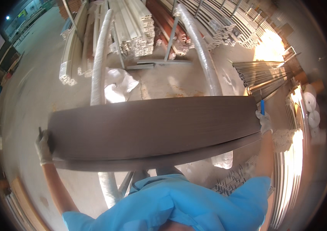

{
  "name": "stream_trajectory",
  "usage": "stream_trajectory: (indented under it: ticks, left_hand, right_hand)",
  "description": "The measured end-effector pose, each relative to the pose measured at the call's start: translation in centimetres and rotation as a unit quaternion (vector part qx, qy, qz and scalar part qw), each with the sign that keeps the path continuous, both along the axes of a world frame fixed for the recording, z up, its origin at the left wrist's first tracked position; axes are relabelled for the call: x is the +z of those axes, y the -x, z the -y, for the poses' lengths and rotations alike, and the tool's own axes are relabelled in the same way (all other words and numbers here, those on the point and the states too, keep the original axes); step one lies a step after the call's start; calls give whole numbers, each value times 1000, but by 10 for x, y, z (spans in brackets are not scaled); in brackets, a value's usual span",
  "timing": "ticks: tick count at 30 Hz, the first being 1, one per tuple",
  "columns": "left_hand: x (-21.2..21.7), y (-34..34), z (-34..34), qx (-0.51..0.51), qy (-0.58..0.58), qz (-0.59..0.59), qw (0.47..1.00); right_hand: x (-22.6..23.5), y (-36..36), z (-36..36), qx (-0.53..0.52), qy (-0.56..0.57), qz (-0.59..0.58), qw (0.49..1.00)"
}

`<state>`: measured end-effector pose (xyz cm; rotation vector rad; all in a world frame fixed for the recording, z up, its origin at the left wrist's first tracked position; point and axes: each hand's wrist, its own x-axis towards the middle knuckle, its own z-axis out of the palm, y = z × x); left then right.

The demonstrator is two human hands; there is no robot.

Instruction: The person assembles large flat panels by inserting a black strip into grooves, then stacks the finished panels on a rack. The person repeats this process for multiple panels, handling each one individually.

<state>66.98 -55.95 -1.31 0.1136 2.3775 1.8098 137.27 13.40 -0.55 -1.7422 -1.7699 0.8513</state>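
Observation:
A long dark brown board [152, 129] stretches across in front of me, lying over two plastic-wrapped rails. Along its near side runs a narrow dark strip [163, 159], with a thin gap between them on the right; whether it is a second board cannot be told. My left hand [44, 148], in a pale glove, grips the left end, somewhat blurred, with a small dark piece showing at its fingers. At the right end my gloved right hand [264, 122] is closed on the board's edge. A slim blue object [262, 107] sticks up beside its fingers; its kind is unclear.
The left wrapped rail [101, 61] and right wrapped rail [198, 42] reach away beneath the board. Stacked pale profiles [132, 27] lie beyond them. Metal bars [261, 75] and white rolls [310, 102] are at the right. Crumpled white plastic [119, 82] lies on the concrete floor.

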Motion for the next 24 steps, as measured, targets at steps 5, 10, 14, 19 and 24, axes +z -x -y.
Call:
stream_trajectory:
  ticks: [5,10,14,19,24]
  left_hand:
    - [59,19,-4,22,4,-49,999]
    - [111,83,-55,-27,-97,-70,992]
    - [105,128,-116,-2,-72,-128,989]
    - [67,171,-148,57,56,-149,986]
    - [7,176,-160,77,184,-121,972]
  right_hand:
    - [37,12,-25,13,-83,3,996]
    - [80,59,-120,25,-105,-14,994]
    - [66,121,-177,-1,-97,-147,984]
    - [27,165,-215,-35,-70,-77,994]
    - [-28,171,-227,30,-16,-83,996]
